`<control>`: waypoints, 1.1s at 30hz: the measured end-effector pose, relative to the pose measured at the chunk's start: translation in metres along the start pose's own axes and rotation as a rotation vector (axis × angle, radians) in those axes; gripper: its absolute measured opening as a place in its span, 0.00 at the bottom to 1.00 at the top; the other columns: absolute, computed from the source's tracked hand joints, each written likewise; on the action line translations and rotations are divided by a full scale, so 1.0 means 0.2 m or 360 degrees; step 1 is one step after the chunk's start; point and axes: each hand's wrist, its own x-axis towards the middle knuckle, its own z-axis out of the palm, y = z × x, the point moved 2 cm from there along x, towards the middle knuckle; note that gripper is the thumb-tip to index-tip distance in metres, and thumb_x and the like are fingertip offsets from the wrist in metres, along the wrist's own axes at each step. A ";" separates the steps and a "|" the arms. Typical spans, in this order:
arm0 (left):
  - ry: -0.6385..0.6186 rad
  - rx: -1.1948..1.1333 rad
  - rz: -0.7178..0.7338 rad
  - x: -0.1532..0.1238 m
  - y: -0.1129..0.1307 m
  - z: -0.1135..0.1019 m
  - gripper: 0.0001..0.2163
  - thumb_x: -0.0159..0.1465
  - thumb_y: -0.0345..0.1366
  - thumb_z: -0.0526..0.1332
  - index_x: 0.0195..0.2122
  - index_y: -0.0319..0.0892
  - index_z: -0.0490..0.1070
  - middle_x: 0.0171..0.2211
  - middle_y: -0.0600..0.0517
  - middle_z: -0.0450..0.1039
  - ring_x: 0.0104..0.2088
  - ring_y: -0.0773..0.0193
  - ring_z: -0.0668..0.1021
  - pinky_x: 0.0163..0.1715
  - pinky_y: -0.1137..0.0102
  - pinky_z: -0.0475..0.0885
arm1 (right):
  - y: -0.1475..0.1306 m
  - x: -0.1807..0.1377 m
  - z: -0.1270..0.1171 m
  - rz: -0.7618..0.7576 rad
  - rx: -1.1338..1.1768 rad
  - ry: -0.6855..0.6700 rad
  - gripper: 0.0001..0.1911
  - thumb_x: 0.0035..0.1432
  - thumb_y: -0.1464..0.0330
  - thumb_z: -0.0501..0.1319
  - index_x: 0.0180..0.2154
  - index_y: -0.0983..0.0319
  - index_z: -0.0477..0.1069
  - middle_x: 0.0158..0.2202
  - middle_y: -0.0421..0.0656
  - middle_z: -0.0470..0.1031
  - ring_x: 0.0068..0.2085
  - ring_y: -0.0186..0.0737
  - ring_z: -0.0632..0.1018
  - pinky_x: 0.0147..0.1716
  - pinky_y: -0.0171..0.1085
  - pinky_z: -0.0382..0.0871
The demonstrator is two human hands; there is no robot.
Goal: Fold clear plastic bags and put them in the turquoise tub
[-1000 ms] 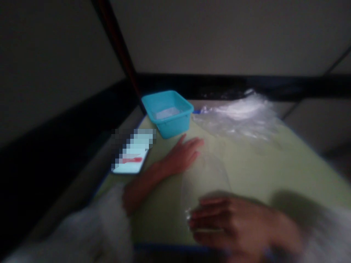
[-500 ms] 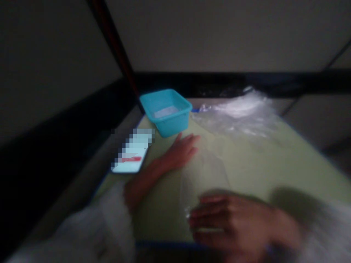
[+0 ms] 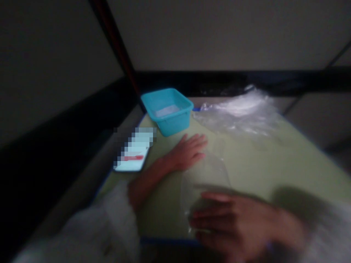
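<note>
The picture is dim and blurred. My left hand (image 3: 188, 152) lies flat on the pale green mat (image 3: 263, 164), fingers stretched out, touching the far edge of a clear plastic bag (image 3: 204, 175). My right hand (image 3: 233, 226) rests near the mat's front edge with its fingers laid side by side on the near end of the same bag. Both arms wear white fuzzy sleeves. The bag lies flat between the two hands.
A turquoise tub (image 3: 167, 109) with something white inside stands at the mat's far left corner. A lit phone (image 3: 133, 151) lies left of my left hand. A heap of clear plastic bags (image 3: 241, 113) sits at the back right. Dark walls surround the table.
My left hand slid a little to the right along the bag's far edge. My right hand stayed on the near end, barely shifted.
</note>
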 end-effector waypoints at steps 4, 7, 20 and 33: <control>0.0055 0.0038 0.0019 0.01 0.00 0.00 0.23 0.69 0.44 0.45 0.64 0.44 0.51 0.67 0.46 0.44 0.66 0.52 0.50 0.60 0.45 0.44 | 0.05 -0.03 0.01 0.0051 -0.0031 0.0220 0.23 0.66 0.58 0.48 0.50 0.67 0.69 0.55 0.49 0.71 0.57 0.39 0.69 0.64 0.45 0.40; 0.0183 0.0076 0.0062 -0.01 0.03 -0.03 0.22 0.69 0.41 0.47 0.62 0.41 0.55 0.65 0.44 0.48 0.65 0.53 0.52 0.61 0.46 0.44 | 0.16 -0.11 0.01 0.0176 -0.0044 0.0400 0.24 0.67 0.58 0.46 0.51 0.69 0.68 0.56 0.51 0.69 0.58 0.39 0.67 0.64 0.45 0.40; 0.0014 -0.0125 0.1162 -0.24 0.55 0.02 0.28 0.67 0.49 0.47 0.59 0.30 0.58 0.63 0.41 0.54 0.64 0.57 0.57 0.63 0.64 0.53 | 0.52 -0.42 0.05 0.0881 0.0157 0.0355 0.27 0.68 0.58 0.44 0.65 0.55 0.47 0.63 0.47 0.57 0.63 0.46 0.60 0.62 0.59 0.36; -0.0138 -0.0312 0.1093 -0.25 0.56 0.02 0.32 0.65 0.51 0.48 0.62 0.30 0.53 0.65 0.41 0.50 0.65 0.56 0.53 0.64 0.63 0.48 | 0.65 -0.46 0.10 0.1118 -0.0024 0.0333 0.30 0.67 0.55 0.43 0.66 0.57 0.41 0.66 0.49 0.50 0.65 0.50 0.54 0.60 0.62 0.40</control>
